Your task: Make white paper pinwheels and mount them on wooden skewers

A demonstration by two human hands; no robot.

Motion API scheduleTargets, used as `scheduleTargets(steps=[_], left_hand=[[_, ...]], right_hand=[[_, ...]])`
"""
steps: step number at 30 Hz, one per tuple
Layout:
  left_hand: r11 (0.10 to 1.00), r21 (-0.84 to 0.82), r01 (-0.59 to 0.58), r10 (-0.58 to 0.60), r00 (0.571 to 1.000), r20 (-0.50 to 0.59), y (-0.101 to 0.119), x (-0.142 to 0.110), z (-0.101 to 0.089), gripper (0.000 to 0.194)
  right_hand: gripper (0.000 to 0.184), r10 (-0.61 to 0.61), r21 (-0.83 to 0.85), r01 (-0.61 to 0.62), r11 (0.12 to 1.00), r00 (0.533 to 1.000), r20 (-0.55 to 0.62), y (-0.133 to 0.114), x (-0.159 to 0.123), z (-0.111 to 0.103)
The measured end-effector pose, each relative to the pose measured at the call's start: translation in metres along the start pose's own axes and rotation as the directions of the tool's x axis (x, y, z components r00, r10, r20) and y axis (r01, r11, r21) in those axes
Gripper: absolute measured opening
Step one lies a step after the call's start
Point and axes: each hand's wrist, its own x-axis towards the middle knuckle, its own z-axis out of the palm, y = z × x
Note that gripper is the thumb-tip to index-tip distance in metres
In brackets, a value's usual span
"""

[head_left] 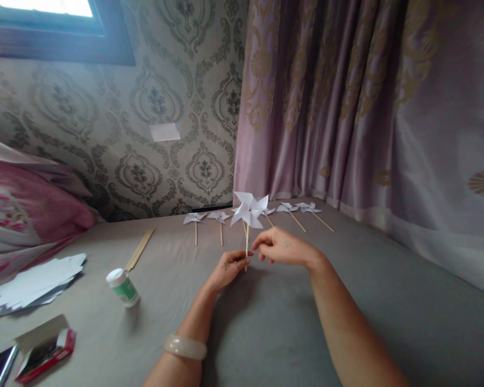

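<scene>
A white paper pinwheel (250, 210) stands upright on a thin wooden stick, with a small pin at its centre. My left hand (227, 270) is closed around the lower part of that stick, thumb and fingers pinching it. Just right of the stick, my right hand (283, 246) hovers with its fingers bent and apart, holding nothing I can see. Behind lie several more pinwheels in a row, among them a left one (195, 218), one beside it (219, 216), and two at the right, a nearer one (287, 207) and a farther one (308, 207).
Loose wooden sticks (140, 249) lie left of the hands, near a white-and-green bottle (123, 288). Farther left is a stack of white paper (40, 282). An open red box (48, 352) rests beside a dark flat device (0, 368). Curtains (298, 107) hang behind.
</scene>
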Motion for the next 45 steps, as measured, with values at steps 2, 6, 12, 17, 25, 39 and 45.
scheduleTargets(steps=[2, 6, 12, 17, 25, 39, 45], left_hand=[[1.0, 0.005, 0.015, -0.015, 1.0, -0.002, -0.002, 0.001, 0.0, 0.046], [0.999, 0.043, 0.016, -0.017, 0.999, 0.032, -0.005, 0.001, 0.001, 0.048], [0.999, 0.035, 0.006, -0.006, 1.0, 0.019, -0.005, 0.001, 0.0, 0.048], [0.999, 0.043, 0.015, -0.016, 0.999, 0.03, -0.005, 0.001, 0.0, 0.048], [0.998, 0.052, 0.019, -0.022, 0.998, 0.062, 0.001, -0.002, 0.002, 0.043], [0.999, 0.049, 0.021, -0.023, 0.999, 0.046, -0.003, 0.0, 0.001, 0.046], [0.999, 0.037, 0.009, -0.01, 0.999, 0.031, -0.002, -0.001, 0.001, 0.046]], right_hand=[[0.038, -0.016, 0.008, 0.019, 1.0, 0.952, -0.305, -0.001, 0.001, -0.006], [0.062, 0.05, -0.218, -0.239, 0.946, 0.775, -0.63, 0.001, -0.002, -0.019], [0.038, 0.22, -0.31, -0.275, 0.91, 0.954, -0.203, 0.009, -0.012, -0.019], [0.032, 0.043, -0.092, -0.055, 0.994, 0.991, -0.125, 0.008, -0.011, -0.02], [0.061, 0.109, -0.353, -0.343, 0.87, 0.834, -0.541, -0.002, -0.012, -0.024], [0.051, 0.029, -0.245, -0.235, 0.941, 0.774, -0.633, 0.0, -0.016, -0.032], [0.047, 0.228, -0.371, -0.28, 0.885, 0.957, -0.178, 0.011, -0.022, -0.026]])
